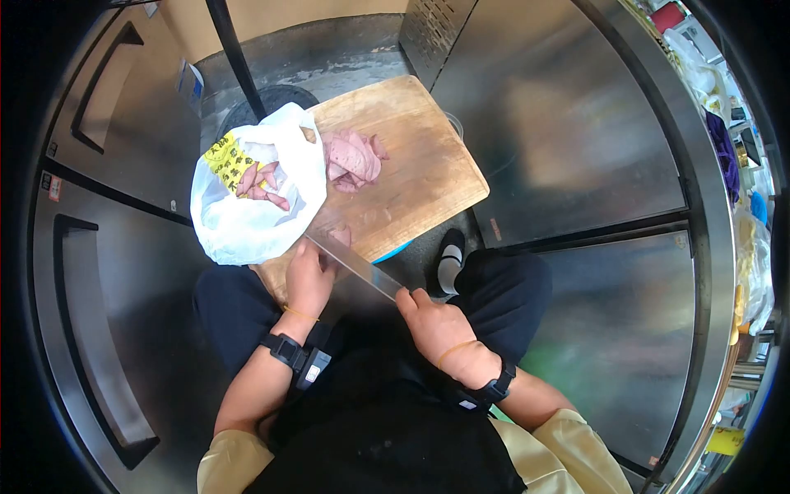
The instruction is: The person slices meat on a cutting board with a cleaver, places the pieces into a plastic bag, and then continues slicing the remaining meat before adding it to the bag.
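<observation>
My right hand (436, 328) is closed around the handle of a kitchen knife (360, 265), whose wide blade slants up and left across the board's near edge. My left hand (309, 278) has its fingers curled down beside the blade's far end, on a piece of pink meat (341, 235) that partly shows past the blade. The fingertips are partly hidden. A wooden cutting board (420, 156) lies in front of me, with a heap of pink meat (354, 158) towards its far left. On its left side stands an open white plastic bag (234, 230) with meat strips (262, 183) inside.
Steel cabinets with dark handles (66, 272) stand close on the left, and more steel doors (568, 107) on the right. A dark round tub (284, 97) is behind the bag. At far right, a counter holds plastic bags (750, 263) and other items.
</observation>
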Motion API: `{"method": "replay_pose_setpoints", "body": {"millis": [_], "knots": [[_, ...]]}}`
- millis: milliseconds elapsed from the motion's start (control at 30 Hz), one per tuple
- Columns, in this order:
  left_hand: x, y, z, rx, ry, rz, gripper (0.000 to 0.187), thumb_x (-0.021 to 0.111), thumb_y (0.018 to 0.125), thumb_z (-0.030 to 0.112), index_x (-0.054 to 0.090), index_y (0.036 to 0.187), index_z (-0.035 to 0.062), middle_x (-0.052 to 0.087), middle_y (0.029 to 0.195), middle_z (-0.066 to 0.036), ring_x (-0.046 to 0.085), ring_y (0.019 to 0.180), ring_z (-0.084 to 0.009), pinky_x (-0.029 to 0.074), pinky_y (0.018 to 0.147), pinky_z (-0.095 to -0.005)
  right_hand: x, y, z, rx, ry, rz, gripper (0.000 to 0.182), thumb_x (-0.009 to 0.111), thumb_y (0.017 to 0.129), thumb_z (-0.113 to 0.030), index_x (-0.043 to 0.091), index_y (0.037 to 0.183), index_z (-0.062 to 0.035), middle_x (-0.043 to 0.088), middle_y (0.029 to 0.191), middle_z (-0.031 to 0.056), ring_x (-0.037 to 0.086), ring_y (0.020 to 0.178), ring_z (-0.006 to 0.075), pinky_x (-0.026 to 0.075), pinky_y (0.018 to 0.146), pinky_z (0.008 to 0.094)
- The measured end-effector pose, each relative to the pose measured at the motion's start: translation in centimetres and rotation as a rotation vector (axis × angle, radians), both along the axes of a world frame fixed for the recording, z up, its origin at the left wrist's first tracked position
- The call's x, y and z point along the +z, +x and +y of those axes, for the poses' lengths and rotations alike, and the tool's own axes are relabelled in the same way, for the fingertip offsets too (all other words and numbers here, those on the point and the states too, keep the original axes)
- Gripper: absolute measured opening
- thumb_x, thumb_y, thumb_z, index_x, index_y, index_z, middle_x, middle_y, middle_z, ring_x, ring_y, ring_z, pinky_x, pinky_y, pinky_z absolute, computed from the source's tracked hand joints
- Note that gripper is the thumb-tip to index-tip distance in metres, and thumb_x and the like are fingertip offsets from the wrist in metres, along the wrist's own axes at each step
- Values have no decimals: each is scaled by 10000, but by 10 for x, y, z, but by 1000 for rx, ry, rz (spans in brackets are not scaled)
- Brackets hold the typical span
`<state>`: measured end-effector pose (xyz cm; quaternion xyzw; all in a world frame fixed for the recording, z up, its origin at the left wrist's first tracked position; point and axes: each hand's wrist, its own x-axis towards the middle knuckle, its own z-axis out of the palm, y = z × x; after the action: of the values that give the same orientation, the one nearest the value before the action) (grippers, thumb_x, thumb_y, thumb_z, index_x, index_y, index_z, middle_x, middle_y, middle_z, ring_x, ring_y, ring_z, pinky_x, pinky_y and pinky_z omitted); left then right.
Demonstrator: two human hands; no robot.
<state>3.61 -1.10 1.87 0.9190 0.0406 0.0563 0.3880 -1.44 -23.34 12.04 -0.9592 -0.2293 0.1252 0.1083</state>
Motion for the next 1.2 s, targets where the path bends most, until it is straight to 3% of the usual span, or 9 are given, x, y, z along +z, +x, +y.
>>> {"method": "replay_pose_setpoints", "body": {"millis": [233, 400, 500, 1000, 1200], "knots": [[9, 1, -3, 12, -18, 61, 297, 683, 740, 28, 581, 1019, 8, 599, 933, -180, 615, 799, -351, 489, 692, -421, 1, 3, -5, 28, 50, -36, 319, 547, 790, -16, 488, 1101, -47, 565, 883, 130, 649, 650, 299, 529, 546, 392], [8, 1, -4, 2, -2, 53, 293, 695, 741, 34, 576, 1008, 9, 581, 909, -158, 601, 748, -324, 480, 656, -400, -1, 4, -9, 15, 71, -22, 338, 546, 787, -12, 501, 1119, -56, 571, 901, 127, 648, 651, 299, 529, 548, 388], [5, 0, -3, 2, -23, 45, 295, 705, 738, 39, 573, 1000, 11, 569, 888, -146, 589, 718, -306, 474, 637, -390, -1, 7, -11, 47, 81, -65, 261, 534, 833, -64, 499, 1092, -55, 575, 847, 116, 655, 616, 276, 538, 500, 362], [10, 1, -5, 2, -1, 58, 269, 736, 713, 52, 552, 901, -4, 543, 860, -144, 561, 708, -317, 455, 626, -396, -11, 13, -17, 27, 125, 9, 244, 510, 850, -50, 467, 1091, -52, 591, 842, 140, 656, 640, 327, 539, 521, 408], [9, 2, -5, -2, -18, 45, 292, 747, 708, 60, 560, 923, -6, 554, 868, -141, 574, 722, -312, 465, 636, -383, -21, 18, -11, -36, 56, 199, 238, 518, 810, 8, 446, 1028, -53, 600, 882, 173, 643, 734, 380, 525, 612, 455]]}}
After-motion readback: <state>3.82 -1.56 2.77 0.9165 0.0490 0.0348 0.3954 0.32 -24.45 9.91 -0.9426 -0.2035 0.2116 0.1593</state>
